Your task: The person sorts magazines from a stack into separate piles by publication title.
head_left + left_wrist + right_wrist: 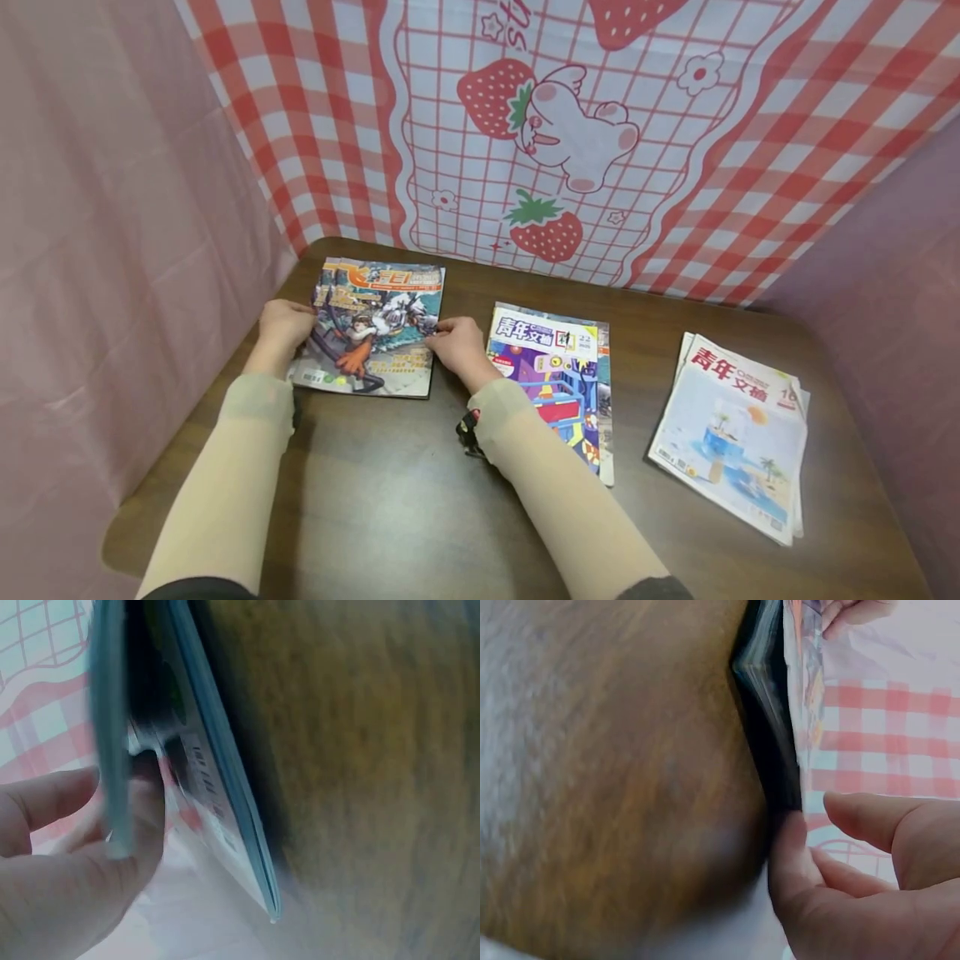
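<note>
A magazine with a cartoon figure in orange gloves on its cover is between the two hands at the table's left. My left hand pinches its left edge. In the left wrist view the left hand has thumb and fingers on either side of a raised magazine, over another magazine on the table. My right hand holds the right edge; in the right wrist view the right hand has fingertips under the magazine's edge, thumb on the cover side.
Right of the right hand, partly behind the forearm, lies a small stack with a purple magazine on top. Another stack, topped by a pale blue magazine, lies at the right on the brown table. A checked cloth hangs behind.
</note>
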A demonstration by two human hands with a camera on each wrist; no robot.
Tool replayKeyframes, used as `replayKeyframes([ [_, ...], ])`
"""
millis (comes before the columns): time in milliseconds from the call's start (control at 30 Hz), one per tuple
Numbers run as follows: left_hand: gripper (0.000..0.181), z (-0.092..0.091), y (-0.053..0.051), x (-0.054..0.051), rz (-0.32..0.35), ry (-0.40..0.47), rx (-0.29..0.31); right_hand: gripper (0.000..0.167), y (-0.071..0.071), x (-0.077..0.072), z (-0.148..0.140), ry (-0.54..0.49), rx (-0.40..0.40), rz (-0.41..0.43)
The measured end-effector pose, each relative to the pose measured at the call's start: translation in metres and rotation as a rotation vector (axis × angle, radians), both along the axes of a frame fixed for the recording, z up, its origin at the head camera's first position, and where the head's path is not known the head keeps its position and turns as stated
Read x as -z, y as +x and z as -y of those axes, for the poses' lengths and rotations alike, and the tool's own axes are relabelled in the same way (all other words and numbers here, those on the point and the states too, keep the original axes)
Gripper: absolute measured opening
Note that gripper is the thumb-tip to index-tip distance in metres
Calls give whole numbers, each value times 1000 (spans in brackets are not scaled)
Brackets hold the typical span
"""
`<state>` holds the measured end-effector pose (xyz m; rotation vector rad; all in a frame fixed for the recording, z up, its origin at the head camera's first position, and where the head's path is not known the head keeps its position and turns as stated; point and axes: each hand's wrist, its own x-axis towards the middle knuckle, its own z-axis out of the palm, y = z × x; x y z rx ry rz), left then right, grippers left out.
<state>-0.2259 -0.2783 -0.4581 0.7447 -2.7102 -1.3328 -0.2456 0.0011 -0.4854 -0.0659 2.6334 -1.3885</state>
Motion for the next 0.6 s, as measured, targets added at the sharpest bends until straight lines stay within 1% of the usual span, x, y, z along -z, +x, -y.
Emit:
replayKeyframes([
  [67, 39, -1, 3, -2, -19, -33, -17, 36, 1, -3, -2, 8, -2, -4],
  [133, 41, -3, 5, -3, -47, -28, -29, 33, 3, -5, -4, 7, -2, -19],
  [200, 40, -5, 7, -4, -71, -34, -28, 32, 4, -8, -6, -12, 1, -36],
  [300, 40, -11, 10, -5, -92, -4, -10, 32, 6, -11, -8, -64, 6, -49],
  [367, 40, -16, 11, -7, -97, 3, 6, 34, 8, -13, -10, -106, 11, -42],
  [433, 39, -23, 13, -9, -109, 31, 16, 36, 10, -15, -11, -137, 16, -37],
  [600, 37, -43, 19, -14, -168, 66, 57, 35, 17, -21, -18, -188, 35, -61],
])
